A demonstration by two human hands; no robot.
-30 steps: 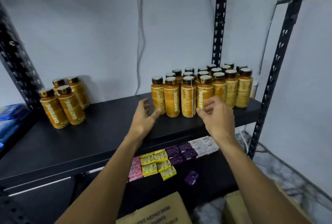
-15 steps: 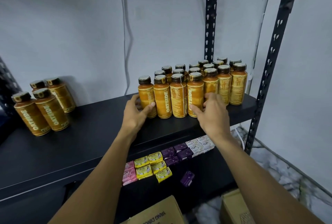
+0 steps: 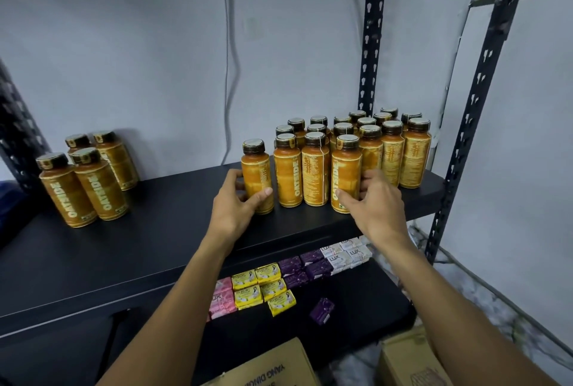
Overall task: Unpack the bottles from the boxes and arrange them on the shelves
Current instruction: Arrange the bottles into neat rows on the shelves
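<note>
Well left of the block of bottles (image 3: 390, 153): four loose bottles (image 3: 90, 181), bare shelf (image 3: 173, 230) between for sliding. At the block's left end, left hand (image 3: 232, 206), fingers (image 3: 238, 175) wrapped round the outlying bottle (image 3: 256, 178), probably to close its gap. At the block's front, right hand (image 3: 376, 202), fingers (image 3: 367, 176) curled on a protruding bottle (image 3: 344, 175), close to the shelf lip. Right of the block, a post (image 3: 465, 125): no room.

Both arms reach forward, left hand (image 3: 234, 204) and right hand (image 3: 375, 203) curled, gripping.
</note>
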